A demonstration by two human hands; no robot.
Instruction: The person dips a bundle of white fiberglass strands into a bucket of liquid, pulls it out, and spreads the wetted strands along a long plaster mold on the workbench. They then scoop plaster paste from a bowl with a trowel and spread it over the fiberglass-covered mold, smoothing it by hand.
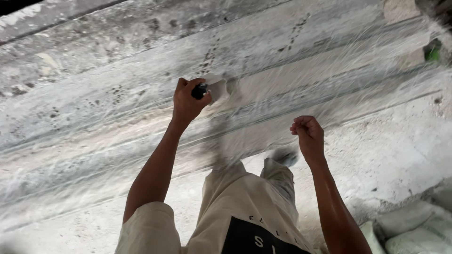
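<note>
My left hand (pixel 187 99) is raised against a rough grey plastered wall (pixel 292 70) and grips the dark handle of a tool (pixel 199 91). A pale flat blade or lump of plaster (pixel 221 88) sits just right of that hand on the wall. My right hand (pixel 307 134) hangs lower and to the right, its fingers curled into a loose fist with nothing visible in it. My beige trousers (pixel 245 193) and one shoe (pixel 286 156) show below, blurred by motion.
The wall has streaks, horizontal ridges and dark pock marks. Several pale filled sacks (pixel 414 228) lie at the lower right on the dusty floor. A small green object (pixel 433 51) shows at the upper right edge.
</note>
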